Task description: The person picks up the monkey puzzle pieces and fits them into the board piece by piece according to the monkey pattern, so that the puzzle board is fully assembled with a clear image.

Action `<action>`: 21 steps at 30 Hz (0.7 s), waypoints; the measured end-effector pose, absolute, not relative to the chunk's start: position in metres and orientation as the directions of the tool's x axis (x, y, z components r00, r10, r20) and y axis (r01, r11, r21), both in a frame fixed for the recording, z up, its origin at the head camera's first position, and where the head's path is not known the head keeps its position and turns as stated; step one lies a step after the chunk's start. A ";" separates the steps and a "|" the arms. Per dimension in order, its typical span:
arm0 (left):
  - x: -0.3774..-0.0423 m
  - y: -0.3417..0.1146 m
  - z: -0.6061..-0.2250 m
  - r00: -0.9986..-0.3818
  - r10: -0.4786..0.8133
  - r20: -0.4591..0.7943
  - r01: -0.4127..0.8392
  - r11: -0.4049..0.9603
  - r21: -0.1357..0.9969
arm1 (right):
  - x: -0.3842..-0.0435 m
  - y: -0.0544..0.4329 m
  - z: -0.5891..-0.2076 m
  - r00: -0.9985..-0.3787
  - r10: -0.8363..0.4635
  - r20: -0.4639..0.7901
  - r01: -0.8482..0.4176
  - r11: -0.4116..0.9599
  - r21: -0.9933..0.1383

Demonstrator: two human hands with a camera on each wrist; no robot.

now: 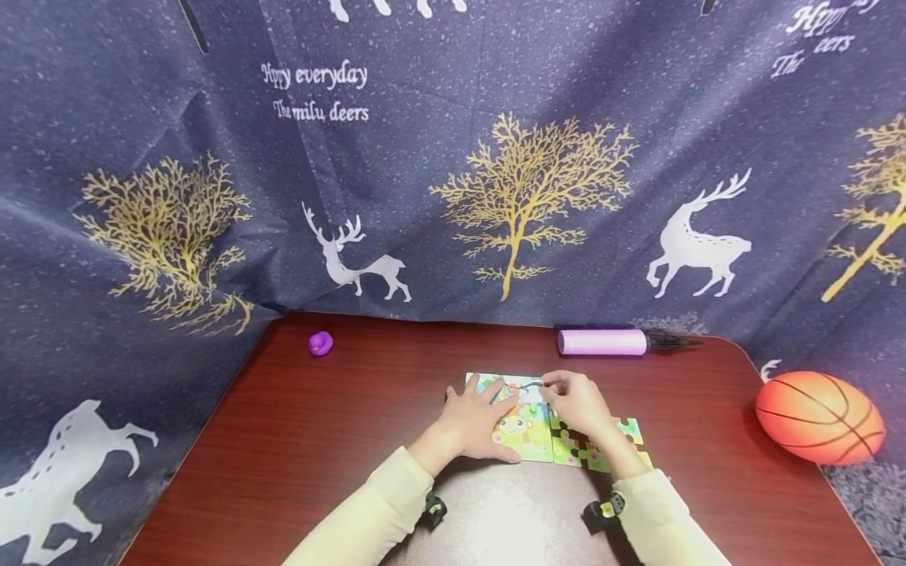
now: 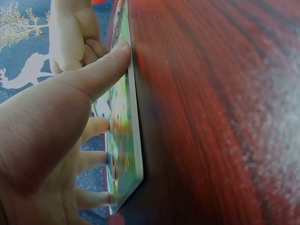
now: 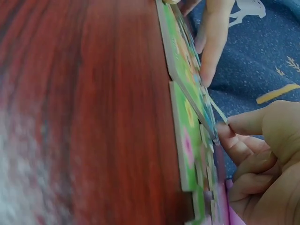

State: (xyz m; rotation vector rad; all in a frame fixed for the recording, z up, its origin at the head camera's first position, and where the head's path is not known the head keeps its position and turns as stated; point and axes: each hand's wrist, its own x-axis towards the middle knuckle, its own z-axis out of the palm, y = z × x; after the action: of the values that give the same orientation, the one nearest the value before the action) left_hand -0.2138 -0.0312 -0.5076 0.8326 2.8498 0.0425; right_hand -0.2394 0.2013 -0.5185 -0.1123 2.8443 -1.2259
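Observation:
A colourful jigsaw puzzle [image 1: 536, 450] with a cartoon animal on it lies on the table. My left hand [image 1: 469, 423] is spread over its left part, fingertips and thumb touching the surface; the left wrist view shows the thumb [image 2: 112, 58] along the near edge. At the puzzle's upper right, my right hand [image 1: 580, 402] pinches a thin puzzle piece [image 3: 218, 110] between thumb and index finger. This piece is tilted up from the puzzle in the right wrist view. Green loose puzzle pieces [image 1: 566, 452] lie to the right, partly hidden under my right hand and forearm.
The reddish-brown table [image 1: 340, 424] bears a purple rubber duck [image 1: 321, 343] at the back left and a lilac hand pump [image 1: 603, 343] at the back right. An orange basketball [image 1: 821, 418] sits at the right edge. A dark blue printed curtain [image 1: 439, 259] hangs behind.

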 end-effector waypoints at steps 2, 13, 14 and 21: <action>-0.214 -0.031 -0.507 -0.828 0.538 -0.157 0.533 0.843 0.072 | -0.240 0.200 -0.520 -0.996 -0.081 -0.027 -0.036 0.683 -0.730; -0.216 -0.029 -0.507 -0.833 0.527 -0.171 0.531 0.847 0.021 | -0.241 0.190 -0.512 -0.998 -0.053 -0.045 -0.009 0.741 -0.671; -0.216 -0.029 -0.507 -0.832 0.528 -0.172 0.532 0.846 0.022 | -0.241 0.190 -0.512 -0.998 -0.052 -0.045 -0.010 0.748 -0.663; -0.217 -0.028 -0.505 -0.827 0.535 -0.173 0.540 0.841 0.020 | -0.240 0.205 -0.510 -0.999 -0.047 -0.015 -0.026 0.760 -0.649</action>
State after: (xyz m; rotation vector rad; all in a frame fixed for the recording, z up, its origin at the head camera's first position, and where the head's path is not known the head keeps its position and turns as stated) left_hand -0.2174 -0.0280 -0.5053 0.8380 2.8481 -0.0444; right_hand -0.2403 0.2054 -0.5098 -0.0610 2.9182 -1.0760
